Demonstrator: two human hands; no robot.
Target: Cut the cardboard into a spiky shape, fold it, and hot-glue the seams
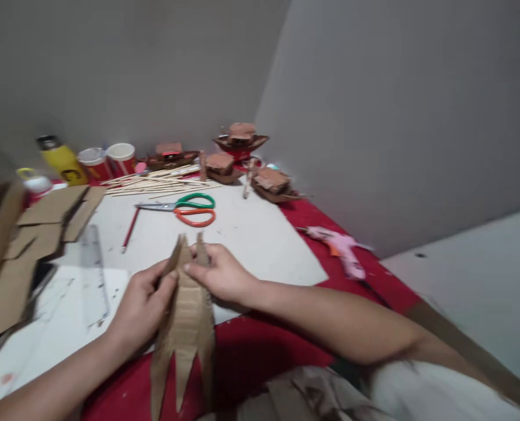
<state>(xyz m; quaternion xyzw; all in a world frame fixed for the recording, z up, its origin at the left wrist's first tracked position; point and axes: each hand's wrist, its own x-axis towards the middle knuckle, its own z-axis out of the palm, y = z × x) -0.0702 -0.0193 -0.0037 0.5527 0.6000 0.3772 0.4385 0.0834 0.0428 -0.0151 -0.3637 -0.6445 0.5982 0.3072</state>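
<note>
A long piece of brown corrugated cardboard with pointed, cut ends is held between both hands above the table's near edge. My left hand grips its left side, fingers closed on the edge. My right hand pinches the right flap near the far end. The piece looks folded into a trough shape. The frame is slightly blurred by motion.
White sheet on a red table. Green and orange scissors, red pencil, clear ruler, wooden sticks, cardboard pieces, small brown model boats, two cups, yellow bottle, pink glue gun.
</note>
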